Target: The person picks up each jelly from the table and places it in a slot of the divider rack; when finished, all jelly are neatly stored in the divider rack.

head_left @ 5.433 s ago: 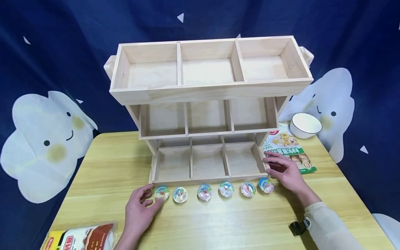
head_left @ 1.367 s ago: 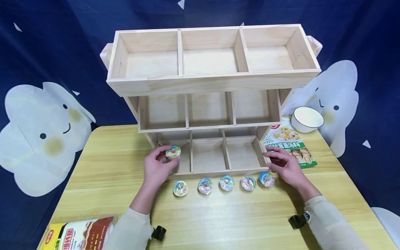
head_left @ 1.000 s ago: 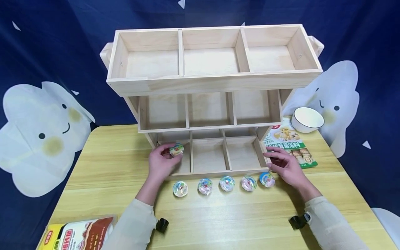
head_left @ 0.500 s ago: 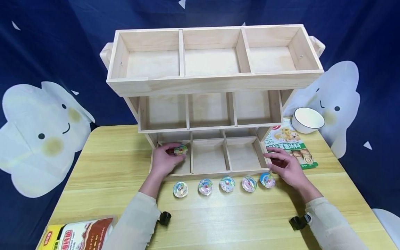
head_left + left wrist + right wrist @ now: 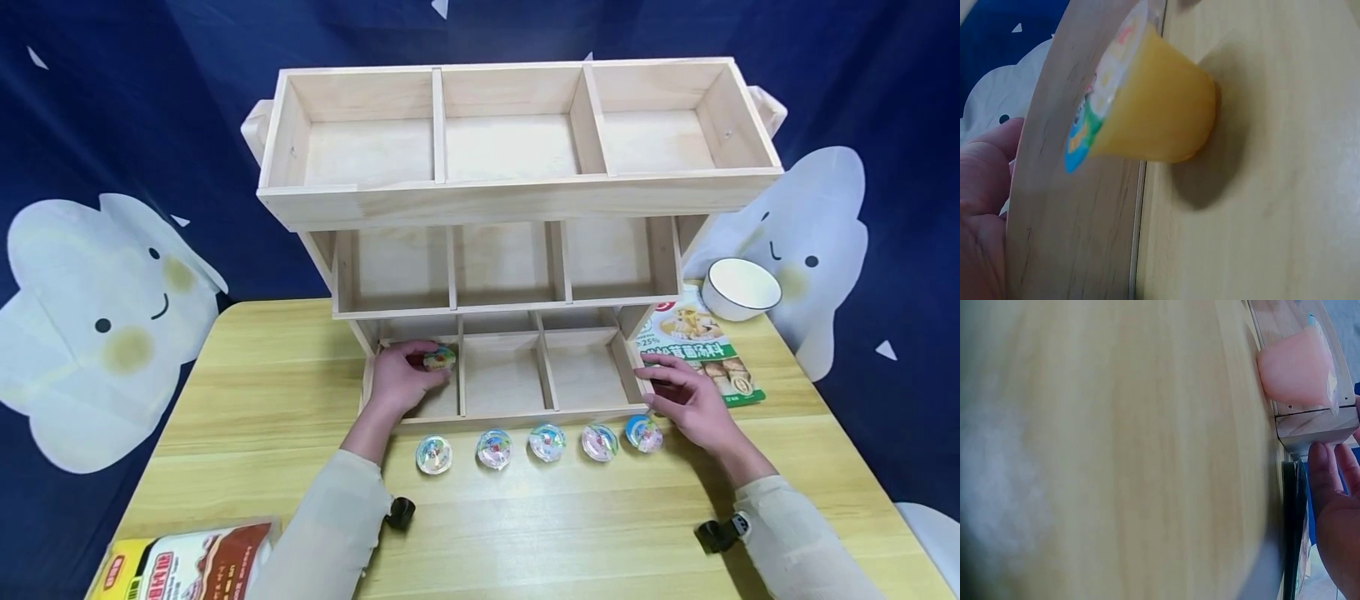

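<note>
Now the left hand's grip [image 5: 399,379] pinches a jelly cup [image 5: 440,359] by its edges, face-up over the bottom tray's left compartment [image 5: 441,405]; the right hand's grip [image 5: 693,404], loosely spread, apparently steadies the tray's side.

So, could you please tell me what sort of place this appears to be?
Probably an indoor tabletop setup, perhaps staged for recording: a dark blue backdrop with pale cloud figures hangs behind a wood-grain table, which bears a tiered wooden organizer.
</note>
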The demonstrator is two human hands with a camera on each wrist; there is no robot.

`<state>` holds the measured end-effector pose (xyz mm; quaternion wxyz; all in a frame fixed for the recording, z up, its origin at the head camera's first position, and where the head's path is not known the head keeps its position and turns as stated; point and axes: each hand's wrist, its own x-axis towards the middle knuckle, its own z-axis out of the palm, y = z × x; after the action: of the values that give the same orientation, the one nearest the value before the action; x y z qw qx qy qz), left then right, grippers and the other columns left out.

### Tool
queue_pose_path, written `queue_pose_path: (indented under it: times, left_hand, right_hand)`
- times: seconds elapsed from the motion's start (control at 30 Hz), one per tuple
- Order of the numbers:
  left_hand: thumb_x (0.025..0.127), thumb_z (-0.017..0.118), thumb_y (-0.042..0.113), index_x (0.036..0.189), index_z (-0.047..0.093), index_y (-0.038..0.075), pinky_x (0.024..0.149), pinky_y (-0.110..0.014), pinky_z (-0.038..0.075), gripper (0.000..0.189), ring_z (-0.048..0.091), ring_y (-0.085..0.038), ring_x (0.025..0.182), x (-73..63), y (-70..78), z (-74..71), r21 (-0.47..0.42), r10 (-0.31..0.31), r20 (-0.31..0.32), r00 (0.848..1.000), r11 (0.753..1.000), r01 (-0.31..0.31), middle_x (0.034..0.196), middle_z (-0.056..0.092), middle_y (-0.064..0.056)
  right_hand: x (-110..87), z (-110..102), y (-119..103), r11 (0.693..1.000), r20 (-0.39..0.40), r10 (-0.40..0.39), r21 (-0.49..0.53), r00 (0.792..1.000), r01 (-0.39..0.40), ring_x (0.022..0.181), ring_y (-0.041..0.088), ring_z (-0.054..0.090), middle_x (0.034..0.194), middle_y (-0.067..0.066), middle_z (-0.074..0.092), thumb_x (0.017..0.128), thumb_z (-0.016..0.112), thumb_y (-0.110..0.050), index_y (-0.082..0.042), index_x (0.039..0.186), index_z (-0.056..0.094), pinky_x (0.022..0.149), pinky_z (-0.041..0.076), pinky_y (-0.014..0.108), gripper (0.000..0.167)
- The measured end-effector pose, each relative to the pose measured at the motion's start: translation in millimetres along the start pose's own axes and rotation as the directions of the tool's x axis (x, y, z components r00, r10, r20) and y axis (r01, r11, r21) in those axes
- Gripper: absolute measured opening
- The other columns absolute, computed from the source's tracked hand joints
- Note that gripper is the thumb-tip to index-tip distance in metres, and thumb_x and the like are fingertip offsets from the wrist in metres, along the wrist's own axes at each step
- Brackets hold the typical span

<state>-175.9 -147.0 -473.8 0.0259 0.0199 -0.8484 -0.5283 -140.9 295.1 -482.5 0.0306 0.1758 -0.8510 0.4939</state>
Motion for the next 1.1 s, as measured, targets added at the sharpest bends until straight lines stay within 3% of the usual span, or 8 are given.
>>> queue_pose_path:
  times: [0.4,0.87,1.1]
  left_hand:
    - [0.069,0.089,0.008,0.108,0.074,0.003,0.074,-0.036,0.058,0.042,0.066,-0.024,0.083,5.9,-5.2,0.8,0.057,0.057,0.064,0.996,0.997,-0.061,0.093,0.07,-0.01]
    - [0.07,0.089,0.011,0.11,0.072,0.004,0.081,-0.038,0.056,0.045,0.066,-0.026,0.09,7.2,-5.5,0.4,0.04,0.022,0.082,0.996,0.999,-0.025,0.099,0.071,-0.01]
    - [0.069,0.09,0.013,0.112,0.071,0.004,0.083,-0.038,0.055,0.048,0.065,-0.026,0.092,5.5,-4.6,-0.6,0.027,-0.01,0.057,0.998,1.0,0.008,0.1,0.07,-0.009]
  right_hand:
    - [-0.8,0.1,-3.2,1.0,0.004,-0.011,0.014,1.0,0.011,0.126,0.022,0.048,0.14,0.018,0.05,0.089,0.068,0.009,0.002,0.121,0.068,0.097,0.041,0.013,0.033]
    - [-0.4,0.4,-1.1,0.999,-0.005,-0.04,0.015,0.999,0.04,0.126,0.021,0.048,0.139,0.023,0.049,0.086,0.068,0.013,0.005,0.12,0.067,0.097,0.04,0.011,0.035]
    - [0.1,0.3,-0.7,0.999,-0.011,-0.037,0.009,0.999,0.037,0.125,0.019,0.048,0.138,0.021,0.05,0.087,0.068,0.013,0.004,0.12,0.068,0.098,0.039,0.011,0.035]
